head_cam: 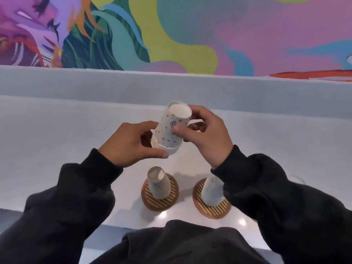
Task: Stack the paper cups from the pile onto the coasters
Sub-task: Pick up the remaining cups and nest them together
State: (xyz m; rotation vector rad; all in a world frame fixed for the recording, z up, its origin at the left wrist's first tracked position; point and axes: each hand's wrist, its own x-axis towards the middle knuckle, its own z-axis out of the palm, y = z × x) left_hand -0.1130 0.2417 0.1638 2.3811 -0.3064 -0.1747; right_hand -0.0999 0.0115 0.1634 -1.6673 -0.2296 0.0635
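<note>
1. Stack of paper cups (169, 130): white with orange and grey dots, nested and upside down, base uppermost and rims below. It is held in the air above the middle of the desk (57, 140), tilted slightly, and touches no surface.
2. Left hand (131, 143): fingers and thumb are curled round the lower, rim end of the stack, with the thumb along its near side.
3. Right hand (207, 134): it pinches the upper cup, with the thumb pressed on the dotted wall and the fingers curled behind the far side.
4. Left coaster (167, 202): round, brown, with pale stripes, lying on the near part of the desk below the hands.
5. Left cup (158, 185): it stands upside down on the left coaster, in shadow.
6. Right coaster (215, 211): of the same kind, just beside the left one but not touching it.
7. Right cup (211, 191): it stands upside down on the right coaster, its top partly hidden by the right sleeve (266, 187).
8. Ledge (76, 82): a pale raised edge along the far side of the desk.
9. Mural (190, 31): a wall painted in pink, green, teal and purple shapes beyond the ledge.
</note>
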